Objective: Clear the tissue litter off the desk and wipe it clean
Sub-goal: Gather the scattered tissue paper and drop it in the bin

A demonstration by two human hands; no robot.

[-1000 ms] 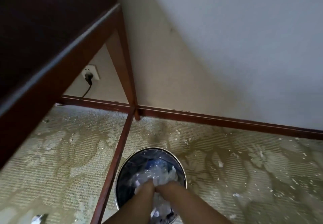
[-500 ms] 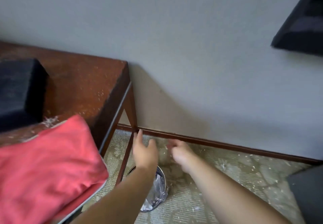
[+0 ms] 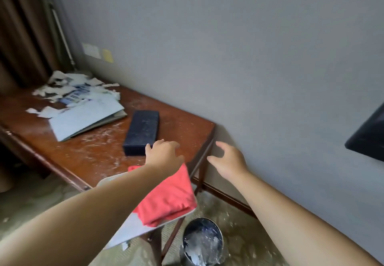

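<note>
A brown wooden desk (image 3: 182, 126) runs along the grey wall, dusted with white tissue crumbs. A heap of torn tissue and paper (image 3: 70, 89) lies at its far left end. A folded red cloth (image 3: 168, 197) rests at the near right corner, hanging over the edge. My left hand (image 3: 164, 154) hovers over the desk between the cloth and a black box (image 3: 142, 131), fingers loosely spread and holding nothing. My right hand (image 3: 228, 161) is raised past the desk's right end, fingers spread, also holding nothing. A round bin (image 3: 202, 243) lined with plastic stands on the floor below, holding tissue.
A pale folder (image 3: 87, 118) lies on the desk beside the tissue heap. A white sheet (image 3: 133, 226) sticks out under the red cloth. A dark screen corner (image 3: 367, 137) juts in at the right. Brown curtains (image 3: 22, 37) hang at the far left. The carpet (image 3: 239, 230) is strewn with scraps.
Both hands have left the bin and risen to desk height, now holding nothing. The view has swung up and left, bringing the whole desk top and the tissue heap into sight.
</note>
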